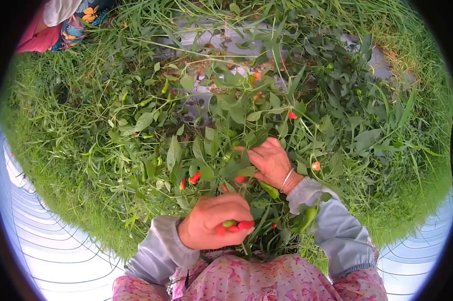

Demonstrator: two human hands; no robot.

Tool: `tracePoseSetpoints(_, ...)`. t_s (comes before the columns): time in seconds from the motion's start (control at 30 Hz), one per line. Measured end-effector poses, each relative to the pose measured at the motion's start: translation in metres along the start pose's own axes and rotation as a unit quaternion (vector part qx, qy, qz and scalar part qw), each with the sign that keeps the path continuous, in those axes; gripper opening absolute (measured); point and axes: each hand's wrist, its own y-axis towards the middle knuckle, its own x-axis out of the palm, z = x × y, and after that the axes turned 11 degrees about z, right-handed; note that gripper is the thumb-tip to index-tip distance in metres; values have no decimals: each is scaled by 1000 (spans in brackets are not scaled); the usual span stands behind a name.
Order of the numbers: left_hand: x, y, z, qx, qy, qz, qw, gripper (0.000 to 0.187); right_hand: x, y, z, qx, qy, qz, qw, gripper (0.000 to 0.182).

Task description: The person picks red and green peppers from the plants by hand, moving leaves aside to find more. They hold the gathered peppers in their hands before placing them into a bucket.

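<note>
Left hand point(216, 220) curls (right hand point(273, 164) reaches farther).

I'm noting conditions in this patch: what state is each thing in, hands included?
Left hand: closed around red peppers
Right hand: among leaves, fingertips partly hidden
Pepper by right sleeve: green, hanging
Bracelet: on right wrist
Leaves: green

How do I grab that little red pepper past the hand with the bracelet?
I'd pinch the sides of the red pepper with thumb and fingertips, coming from the side nearest the right hand. It's short and stubby, its lower end looks free of leaves, and its top sits against the green stems.
</note>
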Motion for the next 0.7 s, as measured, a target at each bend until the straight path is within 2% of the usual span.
tracePoseSetpoints(0.1, -10, 6, -16, -12, -57, 30, 998, 21, 6, 1, 1, -18, 5, 61, 998, 57)
tracePoseSetpoints(0.17, -27, 6, -10, -133, -173, 150, 964, 15, 2, -7, 0, -6, 4, 20, 1000, 58)
tracePoseSetpoints(0.2, -39, 10, -11, -130, -200, 188, 953, 15, 4, -13, 1, 0, 10, 14, 1000, 58)
tracePoseSetpoints(0.27, -66, 13, -14, -175, -145, 236, 945, 14, 6, -13, 6, -17, 6, 24, 1000, 57)
tracePoseSetpoints(0.37, -82, 22, -59, -130, 43, 238, 962, 23, 5, -22, 5, -31, -9, 39, 999, 56)
tracePoseSetpoints(0.47, -77, 24, -107, -273, 82, 143, 948, 26, 9, -23, 1, -9, 1, 42, 999, 55)
tracePoseSetpoints(0.57, -53, 36, -140, -271, 31, 195, 942, 32, 12, -23, 0, -18, 8, 74, 997, 55)
tracePoseSetpoints(0.67, -38, 56, -151, -254, -122, 163, 946, 41, 13, -22, 1, -40, 15, 95, 995, 54)
tracePoseSetpoints(0.7, -40, 61, -149, -275, -129, 133, 943, 42, 15, -22, 2, -47, 16, 100, 994, 54)
